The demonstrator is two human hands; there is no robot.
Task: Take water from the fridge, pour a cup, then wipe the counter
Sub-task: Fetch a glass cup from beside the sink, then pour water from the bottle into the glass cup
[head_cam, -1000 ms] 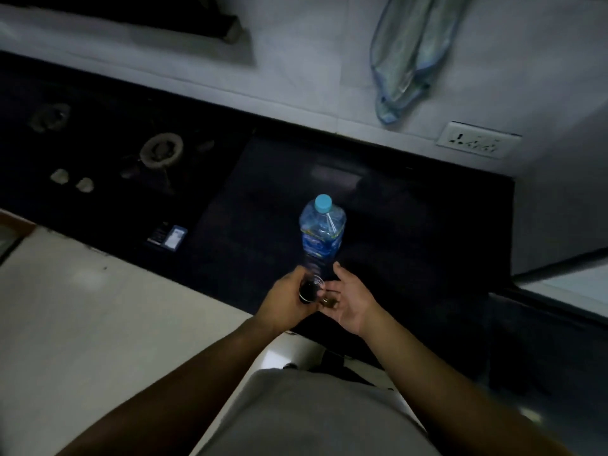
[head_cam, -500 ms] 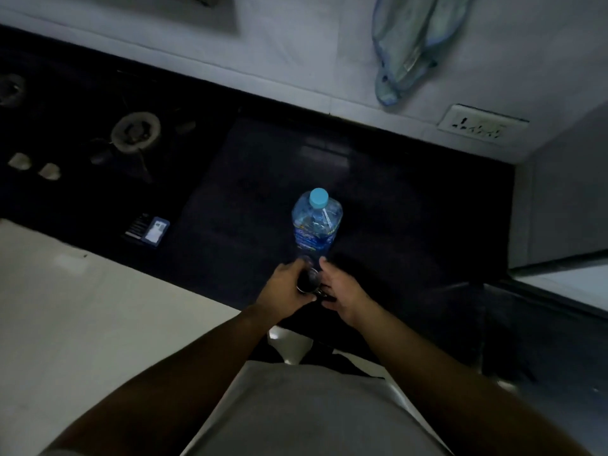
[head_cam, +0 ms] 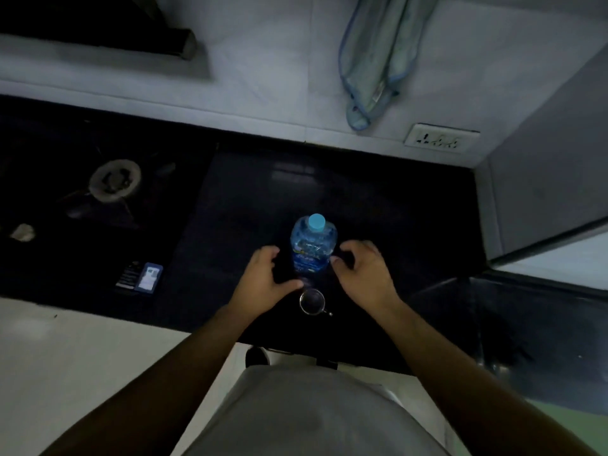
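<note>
From the head camera, a glossy black stone counter [head_cam: 378, 209] runs under a pale tiled wall. On it stands a clear plastic water bottle [head_cam: 312, 251], upright, ribbed at the shoulder, with a blue label and a smooth light-blue cap [head_cam: 316, 222] screwed on. Just in front of it sits a small round shiny cup [head_cam: 312, 302] with a thin handle. The left hand [head_cam: 263, 278] and right hand [head_cam: 365, 271] flank the bottle, fingers loosely curled and gripping nothing; whether the right fingertips touch the plastic is unclear. A limp blue-edged cloth [head_cam: 375, 60] hangs on the wall near a white socket [head_cam: 441, 139]. A round metal burner [head_cam: 115, 181] lies to the left.
</note>
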